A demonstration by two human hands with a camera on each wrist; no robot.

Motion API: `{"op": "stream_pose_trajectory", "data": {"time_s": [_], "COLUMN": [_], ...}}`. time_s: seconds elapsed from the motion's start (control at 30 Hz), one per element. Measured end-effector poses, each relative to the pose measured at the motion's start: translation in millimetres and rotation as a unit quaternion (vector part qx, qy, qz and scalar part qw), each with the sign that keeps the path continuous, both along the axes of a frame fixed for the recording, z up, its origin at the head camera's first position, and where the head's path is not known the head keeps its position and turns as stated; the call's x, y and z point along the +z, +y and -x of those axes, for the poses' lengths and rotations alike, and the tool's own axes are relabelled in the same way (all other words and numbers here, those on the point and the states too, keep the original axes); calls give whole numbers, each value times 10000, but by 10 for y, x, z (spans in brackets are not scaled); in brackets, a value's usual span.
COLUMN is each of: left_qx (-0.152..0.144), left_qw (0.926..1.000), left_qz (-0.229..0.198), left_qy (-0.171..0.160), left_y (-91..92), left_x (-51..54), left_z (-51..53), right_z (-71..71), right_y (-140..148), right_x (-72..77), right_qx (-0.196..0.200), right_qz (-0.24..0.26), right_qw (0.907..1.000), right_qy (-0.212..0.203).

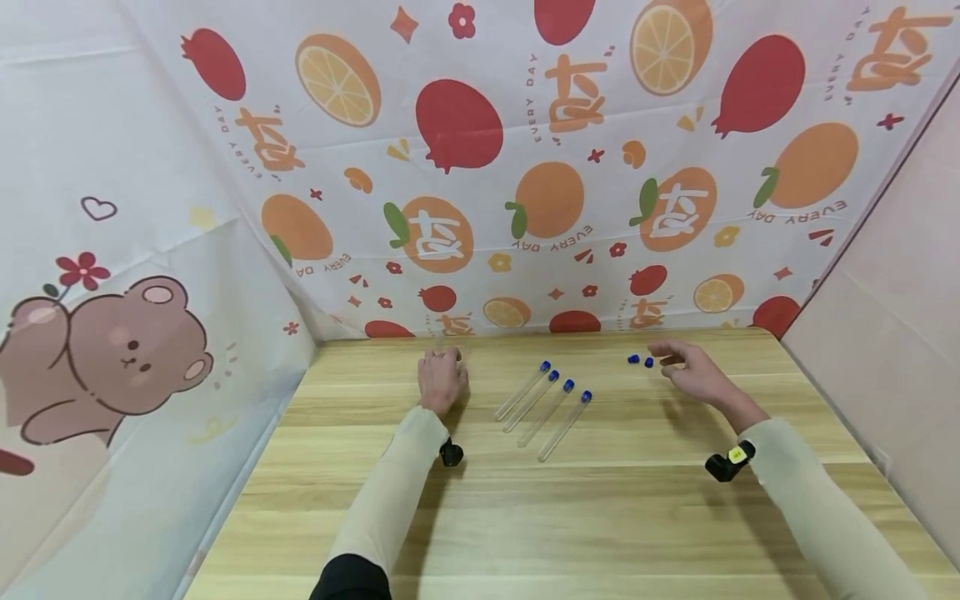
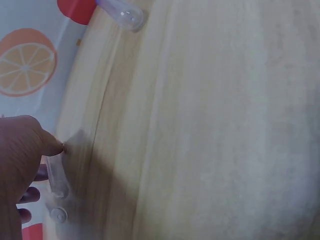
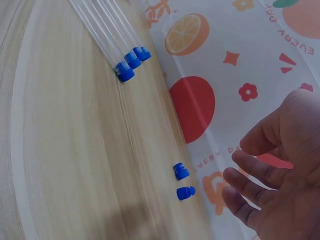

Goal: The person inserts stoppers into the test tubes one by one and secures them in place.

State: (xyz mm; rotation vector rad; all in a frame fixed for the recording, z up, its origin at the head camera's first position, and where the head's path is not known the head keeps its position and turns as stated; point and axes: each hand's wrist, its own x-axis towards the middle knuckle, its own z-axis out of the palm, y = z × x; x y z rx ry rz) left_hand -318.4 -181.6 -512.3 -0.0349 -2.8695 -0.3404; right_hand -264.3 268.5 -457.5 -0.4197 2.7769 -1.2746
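My left hand (image 1: 442, 382) is at the back of the table, left of several capped test tubes. In the left wrist view its thumb and fingers (image 2: 53, 145) pinch a clear test tube (image 2: 58, 182); the rounded end of another tube (image 2: 59, 215) shows just beside it. My right hand (image 1: 696, 373) hovers at the back right with loosely bent fingers and nothing in them. Two small blue caps (image 1: 641, 361) lie just left of its fingertips, seen also as loose blue caps (image 3: 182, 181) in the right wrist view. Blue-capped test tubes (image 1: 564, 423) lie slanted side by side between the hands.
The wooden table (image 1: 600, 517) ends at the back against a fruit-printed cloth (image 1: 480, 208). A bear-printed cloth (image 1: 150, 350) hangs on the left and a pale wall (image 1: 892, 292) stands on the right. Each wrist carries a small black camera (image 1: 724, 467).
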Motion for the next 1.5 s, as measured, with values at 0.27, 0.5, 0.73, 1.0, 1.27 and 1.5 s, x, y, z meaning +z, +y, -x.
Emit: {"op": "stream_pose_trajectory", "data": {"time_s": [0.27,0.5,0.73,1.0,1.27,1.5], "left_qx": [-7,-26,-203,-663,-975,-1242], "left_qw": [9967,9854,9728,9554,9392,8936], "left_qz": [-791,-1630,-2228,-2782,-3224,-4314], "left_qy": [207,485,597,735,668,62], "left_y": [58,122,190,277,318,352], "left_x": [26,45,114,240,291,345], "left_z": [-33,-109,-224,-361,-452,-594], "right_z": [7,22,62,125,266,349], "right_y": [35,69,104,153,167,165], "right_x": [-15,-37,-68,-129,-256,-306], "right_qx": [-71,-126,-191,-280,-328,-358], "right_qz": [52,-50,-231,-333,-428,-501], "right_qw": [9999,9998,9994,9985,9979,9966], "right_qy": [-90,-111,-165,-332,-358,-550]}}
